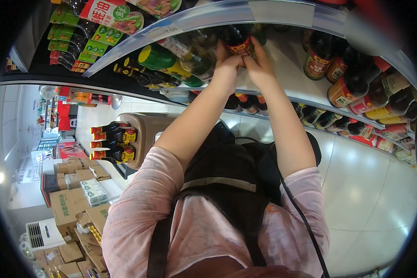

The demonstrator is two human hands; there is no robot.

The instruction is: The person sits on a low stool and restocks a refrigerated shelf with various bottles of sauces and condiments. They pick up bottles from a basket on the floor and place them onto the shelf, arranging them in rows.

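Observation:
A dark glass sauce bottle (237, 38) with a red and yellow label stands on a white shelf (283, 69), and both of my hands are around its lower part. My left hand (226, 66) wraps its left side, while my right hand (260, 64) wraps its right side; the thumbs meet in front. The shelf's clear front strip partly hides the bottle's upper part. Just left of my left hand lean a clear glass bottle (194, 62) and a green bottle with a yellow cap (160, 60). Dark labelled bottles (318, 57) stand to the right.
Below, a lower shelf carries several bottles (312, 116). Several red-capped bottles (116, 133) stand on a beige stool (144, 133) at left. Cardboard boxes (67, 208) are piled at lower left. Oyster sauce bottles (67, 31) fill the upper left. A black cable (304, 222) hangs by my right arm.

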